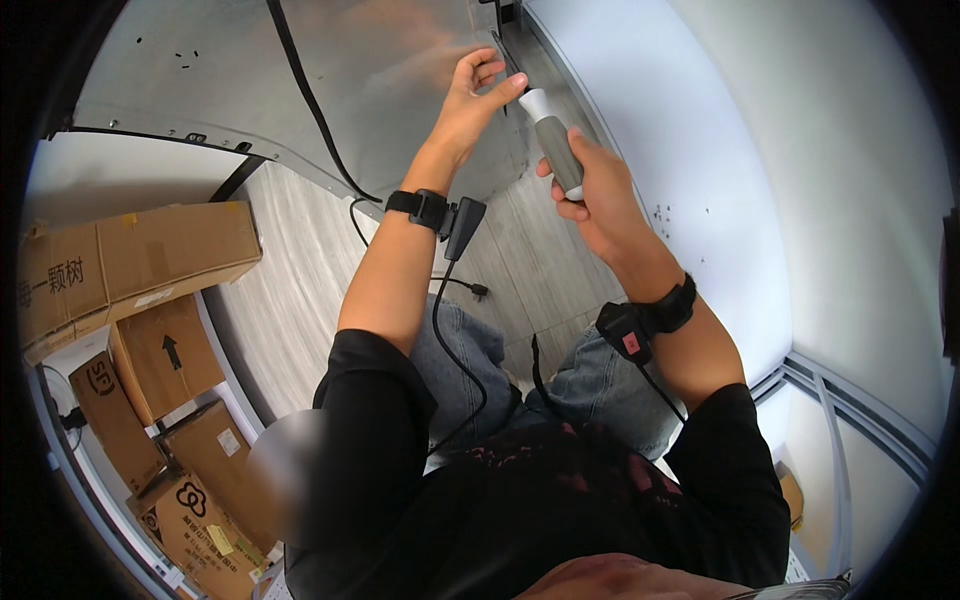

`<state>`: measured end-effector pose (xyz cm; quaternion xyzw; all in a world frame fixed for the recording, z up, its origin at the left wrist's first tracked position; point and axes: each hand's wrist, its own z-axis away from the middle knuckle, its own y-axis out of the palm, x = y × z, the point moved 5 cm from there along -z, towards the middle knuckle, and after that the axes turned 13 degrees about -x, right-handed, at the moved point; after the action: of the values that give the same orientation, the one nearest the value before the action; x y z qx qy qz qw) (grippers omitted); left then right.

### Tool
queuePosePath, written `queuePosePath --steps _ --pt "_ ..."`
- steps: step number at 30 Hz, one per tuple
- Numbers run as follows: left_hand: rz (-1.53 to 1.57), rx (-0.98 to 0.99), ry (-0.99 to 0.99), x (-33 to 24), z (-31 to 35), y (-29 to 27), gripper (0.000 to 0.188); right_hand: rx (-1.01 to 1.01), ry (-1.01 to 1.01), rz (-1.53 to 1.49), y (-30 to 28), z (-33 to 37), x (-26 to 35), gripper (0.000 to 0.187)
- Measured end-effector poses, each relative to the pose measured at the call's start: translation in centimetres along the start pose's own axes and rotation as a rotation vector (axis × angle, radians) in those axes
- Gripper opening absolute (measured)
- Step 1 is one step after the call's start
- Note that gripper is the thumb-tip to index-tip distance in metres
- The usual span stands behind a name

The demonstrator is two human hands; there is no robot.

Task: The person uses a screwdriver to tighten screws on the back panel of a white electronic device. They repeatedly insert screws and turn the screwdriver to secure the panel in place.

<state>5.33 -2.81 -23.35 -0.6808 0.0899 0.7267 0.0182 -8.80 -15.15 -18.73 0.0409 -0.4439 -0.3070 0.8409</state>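
Note:
My right hand (597, 185) is wrapped around a screwdriver (556, 150) with a grey handle and a white collar. The tool points up and away, toward the edge of a large bare metal panel (390, 90). My left hand (474, 100) is at the dark shaft just beyond the collar. Its thumb tip presses at the shaft and its fingers curl on the other side, beside the panel's edge. The screwdriver's tip, and whatever it meets, cannot be made out. Black straps with small devices sit on both forearms.
A black cable (312, 100) hangs across the metal panel. Cardboard boxes (170, 260) are stacked at the left. A white wall panel (690, 150) rises close to my right hand. A dark plug (479, 290) lies on the wood-look floor (290, 290). Metal framing (840, 400) stands at the lower right.

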Motion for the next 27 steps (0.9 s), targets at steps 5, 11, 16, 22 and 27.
queuePosePath --steps 5,11,16,22,27 --pt "-0.026 0.014 -0.008 0.0 0.0 0.1 0.082 -0.137 -0.217 0.139 0.1 -0.1 0.7 0.032" --pt "-0.006 0.007 -0.003 -0.2 0.2 0.1 0.067 -0.04 -0.015 -0.05 0.2 -0.1 0.3 0.031" --pt "-0.009 0.002 -0.003 -0.1 0.1 0.1 0.065 -0.035 -0.134 0.138 -0.3 -0.9 0.6 0.03" --pt "-0.005 0.004 -0.018 -0.3 0.3 -0.1 0.064 -0.054 -0.164 0.092 0.3 0.2 0.8 0.029" --pt "-0.01 -0.01 -0.017 0.0 0.1 -0.2 0.064 -0.04 -0.15 0.044 -0.2 0.1 0.9 0.025"
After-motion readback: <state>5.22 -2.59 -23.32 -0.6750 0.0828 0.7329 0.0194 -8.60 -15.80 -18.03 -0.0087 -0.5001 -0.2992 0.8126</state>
